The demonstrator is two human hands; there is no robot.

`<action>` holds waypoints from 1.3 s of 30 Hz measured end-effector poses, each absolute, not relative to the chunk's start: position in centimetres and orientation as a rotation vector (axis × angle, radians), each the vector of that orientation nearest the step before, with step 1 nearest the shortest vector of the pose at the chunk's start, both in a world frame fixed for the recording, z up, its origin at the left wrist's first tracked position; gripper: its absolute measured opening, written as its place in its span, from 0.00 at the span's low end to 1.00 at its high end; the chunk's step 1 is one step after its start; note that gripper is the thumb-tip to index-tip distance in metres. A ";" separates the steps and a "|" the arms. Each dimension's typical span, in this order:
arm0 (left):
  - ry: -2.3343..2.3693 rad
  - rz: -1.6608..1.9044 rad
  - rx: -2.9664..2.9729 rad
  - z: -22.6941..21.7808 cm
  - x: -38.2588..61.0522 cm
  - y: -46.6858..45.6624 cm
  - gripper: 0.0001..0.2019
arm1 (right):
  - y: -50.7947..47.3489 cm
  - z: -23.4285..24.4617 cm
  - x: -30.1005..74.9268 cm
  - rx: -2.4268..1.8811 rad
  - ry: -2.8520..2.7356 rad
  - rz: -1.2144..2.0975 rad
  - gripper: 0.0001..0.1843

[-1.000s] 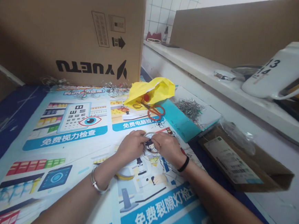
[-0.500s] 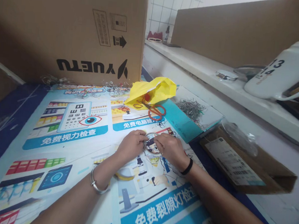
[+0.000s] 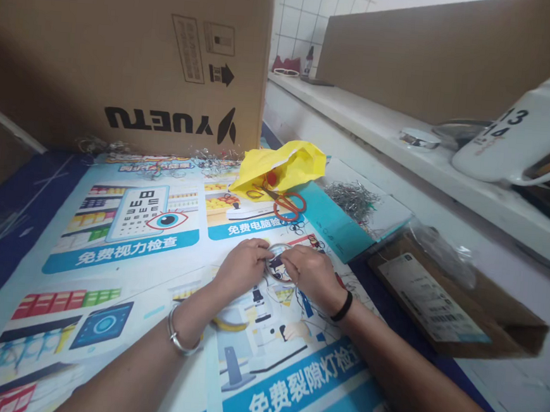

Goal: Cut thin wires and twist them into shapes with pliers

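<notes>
Between my hands is a thin round hoop [image 3: 275, 278], held just above the printed sheet. My left hand [image 3: 245, 266] pinches its left side, thumb and fingers closed together. On the opposite side, my right hand [image 3: 313, 274] has its fingertips closed on the hoop's upper right edge. Whether a finer strand also sits in those fingers is too small to make out. Beyond the hands lie scissors [image 3: 290, 207] with orange-red handles, partly on a yellow bag [image 3: 287, 166]. Several thin dark loops [image 3: 297, 228] lie close to the scissors.
A large cardboard box [image 3: 181, 65] stands at the back left. Silvery wire pieces [image 3: 351, 200] are heaped right of the yellow bag. An opened brown carton [image 3: 439, 301] lies at right, below a white ledge [image 3: 372, 121] bearing a mug [image 3: 513, 136]. Printed sheet [image 3: 158, 362] covers the table.
Both hands keep their hold on the hoop. My right fingers have shifted very slightly left along its edge, and the view has moved a little.
</notes>
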State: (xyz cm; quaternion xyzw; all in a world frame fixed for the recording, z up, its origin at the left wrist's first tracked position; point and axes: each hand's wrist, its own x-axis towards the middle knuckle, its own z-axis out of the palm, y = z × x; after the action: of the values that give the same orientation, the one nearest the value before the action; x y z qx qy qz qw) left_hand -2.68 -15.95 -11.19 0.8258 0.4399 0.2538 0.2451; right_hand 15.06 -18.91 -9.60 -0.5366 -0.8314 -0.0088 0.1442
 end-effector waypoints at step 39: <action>1.209 0.705 2.255 -11.3 -2.7 -16.0 0.21 | -19.1 -9.4 14.9 -1.550 -2.452 -0.147 0.14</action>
State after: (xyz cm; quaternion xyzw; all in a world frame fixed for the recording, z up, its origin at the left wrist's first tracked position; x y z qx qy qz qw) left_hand -2.70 -16.03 -11.26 0.8245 0.4420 0.2580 0.2415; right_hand 14.91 -19.10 -9.38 -0.5299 -0.8382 -0.0504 0.1185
